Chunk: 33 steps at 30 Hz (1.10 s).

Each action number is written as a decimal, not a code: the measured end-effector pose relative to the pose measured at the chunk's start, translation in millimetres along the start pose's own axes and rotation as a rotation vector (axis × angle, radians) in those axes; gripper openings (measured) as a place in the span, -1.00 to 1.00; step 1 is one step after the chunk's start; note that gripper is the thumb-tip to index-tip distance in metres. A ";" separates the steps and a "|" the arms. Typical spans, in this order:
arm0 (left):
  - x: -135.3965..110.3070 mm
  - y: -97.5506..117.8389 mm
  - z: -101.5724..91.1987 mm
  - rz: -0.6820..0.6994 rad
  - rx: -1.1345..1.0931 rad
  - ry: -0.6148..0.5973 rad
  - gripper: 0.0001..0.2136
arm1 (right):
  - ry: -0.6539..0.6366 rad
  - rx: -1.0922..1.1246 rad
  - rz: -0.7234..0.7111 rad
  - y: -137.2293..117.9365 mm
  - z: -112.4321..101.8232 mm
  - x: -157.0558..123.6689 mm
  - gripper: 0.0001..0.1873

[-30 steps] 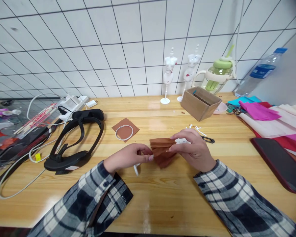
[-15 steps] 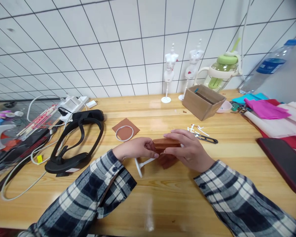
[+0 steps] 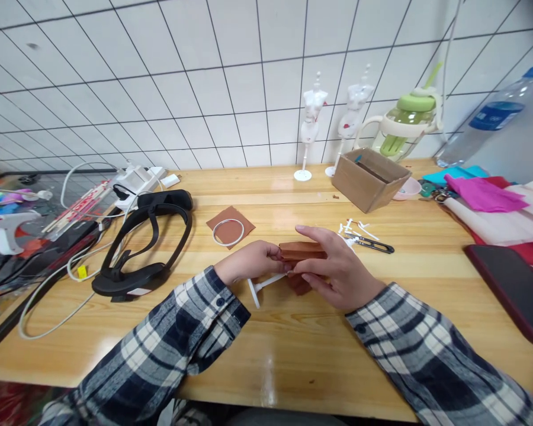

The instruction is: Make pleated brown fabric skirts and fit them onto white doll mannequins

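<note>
Brown cloth [image 3: 302, 251] is wrapped around a small white stand [image 3: 266, 284] that lies on its side, its round base pointing left. Most of what the cloth covers is hidden. With thumb and fingers, my left hand [image 3: 253, 261] pinches the cloth's left end, just above the stand's rod. My right hand [image 3: 337, 269] curls over the right end of the same cloth, one finger lifted and the others bent against it. Behind my left hand, a white ring [image 3: 228, 244] rests on a flat square of brown cloth [image 3: 244, 220].
Thread snips [image 3: 373, 244] and white scraps [image 3: 348, 225] lie beyond my right hand. Two white mannequins [image 3: 311, 118] stand by the wall, near a cardboard box [image 3: 373, 186]. A black headset [image 3: 128, 281] sits at left, a phone [image 3: 510, 290] at right.
My right hand's fingers have shifted on the cloth, with one finger now raised and straighter. My left hand keeps its pinch. The whole view has shifted slightly.
</note>
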<state>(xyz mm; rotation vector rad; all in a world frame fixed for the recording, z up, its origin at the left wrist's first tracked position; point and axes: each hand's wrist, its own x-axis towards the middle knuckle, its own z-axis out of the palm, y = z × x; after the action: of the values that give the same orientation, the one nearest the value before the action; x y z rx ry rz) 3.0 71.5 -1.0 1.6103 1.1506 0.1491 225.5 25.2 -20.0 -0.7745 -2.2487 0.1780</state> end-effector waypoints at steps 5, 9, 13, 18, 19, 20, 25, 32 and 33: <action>2.7 0.4 -3.0 -0.054 -0.221 -0.098 -0.73 | -0.007 -0.007 0.013 8.4 2.5 -0.2 -0.77; 5.8 -2.2 -3.6 -0.116 -0.332 -0.123 -0.75 | -0.047 -0.020 -0.016 13.2 3.1 1.8 -0.68; 9.0 -7.1 -5.9 -0.132 -0.391 -0.152 -0.75 | -0.038 -0.064 -0.060 13.4 2.4 4.5 -0.59; 7.2 -8.6 -7.2 -0.103 -0.382 -0.146 -0.70 | -0.020 -0.096 -0.131 15.2 2.5 6.4 -0.68; 6.9 -8.7 -7.0 -0.098 -0.379 -0.146 -0.70 | -0.013 -0.101 -0.137 16.0 2.6 6.3 -0.70; 6.8 -9.0 -6.7 -0.093 -0.379 -0.150 -0.70 | -0.009 -0.107 -0.141 16.9 2.7 6.1 -0.70; 8.2 -11.2 -4.6 -0.112 -0.399 -0.153 -0.70 | 0.007 -0.123 -0.162 21.2 3.1 4.3 -0.66; 5.7 -8.9 -4.4 -0.055 -0.378 -0.145 -0.66 | 0.005 -0.173 -0.187 23.3 6.0 2.9 -0.65; 5.1 -8.0 -4.2 -0.049 -0.366 -0.158 -0.66 | 0.004 -0.179 -0.189 23.2 6.2 2.9 -0.66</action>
<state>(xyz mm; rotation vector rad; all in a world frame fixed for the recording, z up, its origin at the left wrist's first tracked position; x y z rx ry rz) -1.7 77.6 -8.1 1.2465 0.9759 0.1858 230.8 46.2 -30.7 -0.6482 -2.3408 -0.1161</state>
